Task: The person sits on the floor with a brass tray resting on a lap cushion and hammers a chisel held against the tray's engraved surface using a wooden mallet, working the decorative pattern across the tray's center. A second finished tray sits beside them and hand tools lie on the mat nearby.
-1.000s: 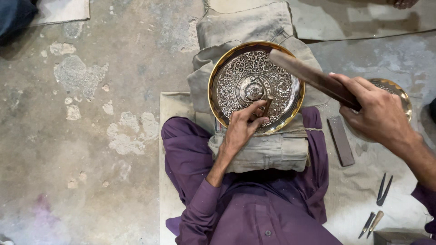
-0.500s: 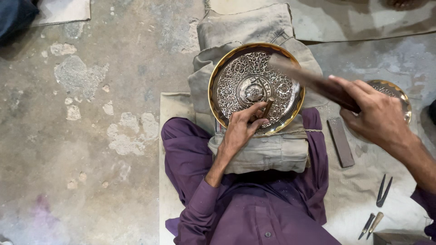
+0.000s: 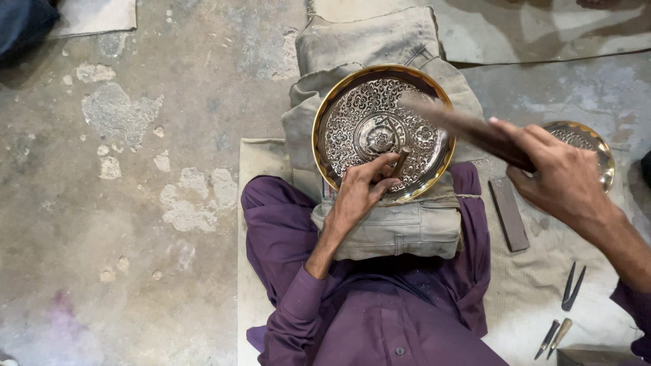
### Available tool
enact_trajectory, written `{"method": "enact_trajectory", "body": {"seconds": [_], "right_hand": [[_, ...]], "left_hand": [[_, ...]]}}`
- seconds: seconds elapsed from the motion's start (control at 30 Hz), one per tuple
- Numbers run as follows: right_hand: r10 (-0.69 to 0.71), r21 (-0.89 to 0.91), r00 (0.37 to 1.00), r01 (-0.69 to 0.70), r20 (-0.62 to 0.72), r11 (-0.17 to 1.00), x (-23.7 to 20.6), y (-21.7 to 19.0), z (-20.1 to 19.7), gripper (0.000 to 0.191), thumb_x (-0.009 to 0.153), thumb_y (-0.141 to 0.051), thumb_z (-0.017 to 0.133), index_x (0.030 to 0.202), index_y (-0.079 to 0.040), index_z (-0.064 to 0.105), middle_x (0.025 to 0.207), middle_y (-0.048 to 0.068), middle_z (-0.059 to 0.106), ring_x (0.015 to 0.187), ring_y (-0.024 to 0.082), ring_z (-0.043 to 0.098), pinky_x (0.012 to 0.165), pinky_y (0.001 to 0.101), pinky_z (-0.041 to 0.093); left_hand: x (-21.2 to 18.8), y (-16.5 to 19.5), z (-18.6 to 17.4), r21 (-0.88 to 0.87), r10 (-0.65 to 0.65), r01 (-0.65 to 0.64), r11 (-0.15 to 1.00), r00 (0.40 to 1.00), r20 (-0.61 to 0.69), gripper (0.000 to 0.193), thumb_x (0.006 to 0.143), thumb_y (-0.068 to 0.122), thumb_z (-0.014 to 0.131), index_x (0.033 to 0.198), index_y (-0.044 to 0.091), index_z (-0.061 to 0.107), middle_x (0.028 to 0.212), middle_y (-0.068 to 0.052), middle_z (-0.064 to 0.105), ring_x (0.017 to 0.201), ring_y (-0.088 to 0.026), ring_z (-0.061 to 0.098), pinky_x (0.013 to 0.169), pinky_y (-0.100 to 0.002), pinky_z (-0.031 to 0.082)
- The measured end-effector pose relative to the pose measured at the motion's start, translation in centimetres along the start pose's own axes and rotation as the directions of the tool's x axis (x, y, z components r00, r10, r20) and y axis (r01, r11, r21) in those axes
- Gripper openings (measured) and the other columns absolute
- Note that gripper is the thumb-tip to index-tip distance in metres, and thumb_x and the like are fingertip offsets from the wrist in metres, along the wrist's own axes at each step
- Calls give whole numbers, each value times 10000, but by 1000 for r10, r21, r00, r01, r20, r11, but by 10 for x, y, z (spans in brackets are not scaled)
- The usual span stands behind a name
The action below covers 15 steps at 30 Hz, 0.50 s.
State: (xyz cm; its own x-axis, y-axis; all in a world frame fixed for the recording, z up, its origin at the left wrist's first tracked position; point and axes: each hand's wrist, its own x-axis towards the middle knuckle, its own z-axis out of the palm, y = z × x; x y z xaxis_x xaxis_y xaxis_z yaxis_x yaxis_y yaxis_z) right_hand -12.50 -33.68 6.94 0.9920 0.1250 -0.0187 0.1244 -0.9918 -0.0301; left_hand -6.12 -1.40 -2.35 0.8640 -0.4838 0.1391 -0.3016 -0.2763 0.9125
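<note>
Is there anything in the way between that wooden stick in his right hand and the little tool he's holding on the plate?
Nothing visible. The wooden striker in the right hand hangs above the engraved plate, with open air down to the small chisel pinched by the left hand.

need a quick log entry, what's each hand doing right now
Left hand: closed on a thin metal chisel.
Right hand: closed on a dark wooden striking stick.

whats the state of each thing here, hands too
round engraved brass plate: flat on folded cloth bundle
left hand: pinching small chisel upright on plate
right hand: gripping dark wooden striker, raised, blurred
second engraved plate: on floor
dark rectangular block: lying flat
</note>
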Motion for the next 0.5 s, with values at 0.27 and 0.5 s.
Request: {"method": "enact_trajectory", "body": {"seconds": [0.27,0.5], "right_hand": [[49,201,997,-35,-67,979,-1,-2,8,727,917,-217,708,1613,-254,499,1177,34,698,801,168,692,706,316,620],[-14,33,1000,15,-25,999,-3,2,8,717,893,-246,727,1576,-293,516,1135,6,714,788,158,699,667,305,619]], "left_hand": [[2,1,-2,-35,-16,16,999,1000,-1,505,850,196,799,1322,113,641,954,-99,783,829,-175,791,700,-333,649],[2,7,-7,2,-2,2,1000,1000,13,495,856,191,796,1321,106,650,924,-97,781,789,-185,776,702,-350,629]]}}
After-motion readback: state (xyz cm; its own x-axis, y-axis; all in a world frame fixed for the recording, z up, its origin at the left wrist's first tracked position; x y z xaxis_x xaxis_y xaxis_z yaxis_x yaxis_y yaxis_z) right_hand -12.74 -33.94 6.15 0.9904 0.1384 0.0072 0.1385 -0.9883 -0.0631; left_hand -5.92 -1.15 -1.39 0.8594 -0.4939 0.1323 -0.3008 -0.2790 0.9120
